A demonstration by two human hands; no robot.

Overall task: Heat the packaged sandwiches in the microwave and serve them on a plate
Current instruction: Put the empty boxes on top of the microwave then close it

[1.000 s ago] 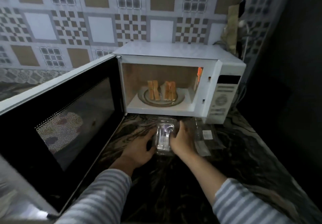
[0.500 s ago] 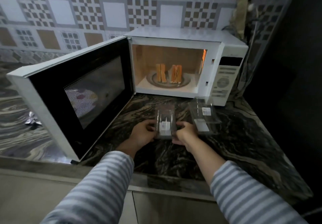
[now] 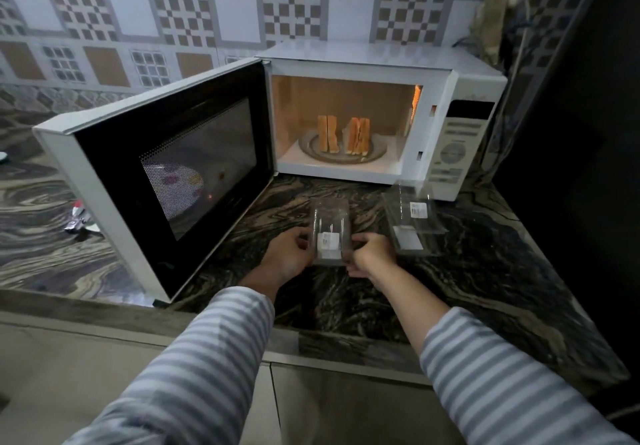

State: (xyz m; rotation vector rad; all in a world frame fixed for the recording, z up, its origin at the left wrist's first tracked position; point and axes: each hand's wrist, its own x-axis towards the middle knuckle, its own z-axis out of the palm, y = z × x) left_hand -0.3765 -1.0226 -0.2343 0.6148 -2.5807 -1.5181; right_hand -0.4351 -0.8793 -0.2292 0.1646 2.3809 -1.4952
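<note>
Marbled worktop (image 3: pixel 485 292), tiled wall behind. Both hands clamp an empty clear package (image 3: pixel 329 233) near front edge: left hand (image 3: pixel 289 254), right hand (image 3: pixel 370 254). Sandwiches (image 3: pixel 343 135) upright on plate (image 3: pixel 377 152) inside open microwave (image 3: pixel 381 60).

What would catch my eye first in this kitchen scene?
The lit microwave, its door swung wide to the left, with two sandwiches standing on the turntable inside. On the dark counter in front, both hands, left hand and right hand, hold a clear empty package.
</note>
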